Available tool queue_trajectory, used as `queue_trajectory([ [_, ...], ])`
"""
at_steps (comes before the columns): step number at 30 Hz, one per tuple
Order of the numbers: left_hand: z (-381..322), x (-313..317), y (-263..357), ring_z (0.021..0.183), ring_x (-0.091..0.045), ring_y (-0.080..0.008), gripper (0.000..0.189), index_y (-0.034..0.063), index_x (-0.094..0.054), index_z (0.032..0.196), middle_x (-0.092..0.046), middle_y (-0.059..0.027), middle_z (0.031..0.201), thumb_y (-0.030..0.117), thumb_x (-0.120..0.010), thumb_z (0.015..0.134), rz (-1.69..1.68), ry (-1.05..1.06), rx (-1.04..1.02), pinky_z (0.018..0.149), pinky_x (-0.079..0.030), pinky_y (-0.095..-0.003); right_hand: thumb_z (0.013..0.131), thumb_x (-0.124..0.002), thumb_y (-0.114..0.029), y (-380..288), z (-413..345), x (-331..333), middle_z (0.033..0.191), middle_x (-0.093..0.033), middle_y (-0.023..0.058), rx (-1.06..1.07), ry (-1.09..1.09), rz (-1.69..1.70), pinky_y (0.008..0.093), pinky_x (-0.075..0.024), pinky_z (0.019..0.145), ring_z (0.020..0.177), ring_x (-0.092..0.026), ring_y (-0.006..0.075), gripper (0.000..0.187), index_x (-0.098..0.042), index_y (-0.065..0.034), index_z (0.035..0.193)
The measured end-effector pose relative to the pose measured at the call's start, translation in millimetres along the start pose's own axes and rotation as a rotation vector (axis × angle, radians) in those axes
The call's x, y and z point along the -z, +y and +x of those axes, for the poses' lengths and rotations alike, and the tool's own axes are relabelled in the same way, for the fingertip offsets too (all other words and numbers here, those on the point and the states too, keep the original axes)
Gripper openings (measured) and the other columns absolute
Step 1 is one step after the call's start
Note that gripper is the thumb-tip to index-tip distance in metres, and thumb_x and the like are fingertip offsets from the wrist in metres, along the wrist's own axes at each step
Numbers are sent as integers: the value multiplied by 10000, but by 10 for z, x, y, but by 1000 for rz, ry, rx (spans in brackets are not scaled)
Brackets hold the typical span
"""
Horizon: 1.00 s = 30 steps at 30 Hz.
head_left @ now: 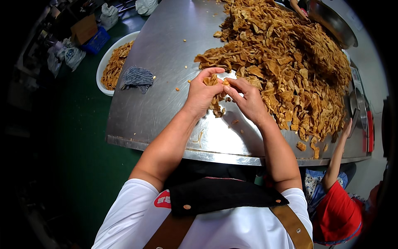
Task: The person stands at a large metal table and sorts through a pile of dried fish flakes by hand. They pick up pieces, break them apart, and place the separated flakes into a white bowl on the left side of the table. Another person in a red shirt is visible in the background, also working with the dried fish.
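Over the stainless-steel table (161, 59) my two hands meet near the middle of the view. My left hand (203, 93) holds a crinkled, brown-orange dried food piece (210, 80) between thumb and fingers. Thumb and fingertips of my right hand (247, 95) pinch a small orange bit (226, 82) right beside my left thumb. Below my left hand hangs or lies more of the crumpled brown food (217, 110); I cannot tell whether it joins the held piece. A large heap of similar dried pieces (279, 62) spreads just beyond and to the right of my right hand.
A blue-grey knitted glove or cloth (136, 78) lies at left on the table. Beyond that edge stands a white tub (100, 70) of similar pieces. At right, a person in a red shirt (337, 214) holds a dark flat object (355, 123). A metal bowl (331, 20) stands behind the heap.
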State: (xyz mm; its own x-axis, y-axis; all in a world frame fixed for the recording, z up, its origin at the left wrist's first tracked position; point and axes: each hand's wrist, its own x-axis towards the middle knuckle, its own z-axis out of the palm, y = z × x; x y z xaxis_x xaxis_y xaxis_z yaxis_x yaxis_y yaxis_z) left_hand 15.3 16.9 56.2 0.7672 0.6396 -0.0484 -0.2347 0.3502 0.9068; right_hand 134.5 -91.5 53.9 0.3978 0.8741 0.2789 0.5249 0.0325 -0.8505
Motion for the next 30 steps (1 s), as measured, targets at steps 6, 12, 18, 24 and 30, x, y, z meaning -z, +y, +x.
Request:
queue_trajectory([
  [6, -11, 3, -16, 756, -605, -104, 424, -6, -517, 1190, -610, -31, 863, -80, -591, 780, 24, -42, -42, 710, -508, -223, 896, -608, -222, -14, 19, 94, 800, -610, 103, -52, -104, 46, 291, -477, 646, 703, -590, 168, 292, -641, 6, 1076],
  [12, -16, -4, -10, 772, -586, -77, 439, 1, -522, 1207, -609, -14, 858, -83, -587, 780, 18, -27, -70, 721, -485, -204, 926, -549, -190, 99, 29, -72, 803, -613, 143, 79, 45, -18, 337, -469, 654, 714, -597, 238, 235, -637, 19, 987],
  [18, -7, 0, -26, 769, -577, -64, 431, 17, -535, 1199, -607, -10, 857, -69, -599, 782, 110, -12, -113, 714, -479, -197, 963, -481, -218, 72, 55, -116, 748, -590, 125, -89, 49, -45, 318, -447, 616, 676, -574, 213, 269, -591, 25, 931],
  [24, 22, 30, 79, 766, -614, -121, 315, 2, -569, 1104, -606, -66, 951, -15, -623, 794, -70, -33, -6, 702, -519, -242, 947, -533, -248, 66, 72, 7, 794, -609, -1, -330, -31, 704, 251, -485, 674, 704, -570, 96, 290, -628, 4, 1053],
  [30, 96, 78, -24, 738, -616, -112, 200, -7, -602, 991, -628, -48, 863, 7, -643, 796, 0, 44, -6, 672, -510, -226, 869, -644, -153, 51, 80, 66, 986, -667, 85, -372, 47, 630, 253, -508, 763, 863, -634, 129, 311, -612, 18, 1128],
])
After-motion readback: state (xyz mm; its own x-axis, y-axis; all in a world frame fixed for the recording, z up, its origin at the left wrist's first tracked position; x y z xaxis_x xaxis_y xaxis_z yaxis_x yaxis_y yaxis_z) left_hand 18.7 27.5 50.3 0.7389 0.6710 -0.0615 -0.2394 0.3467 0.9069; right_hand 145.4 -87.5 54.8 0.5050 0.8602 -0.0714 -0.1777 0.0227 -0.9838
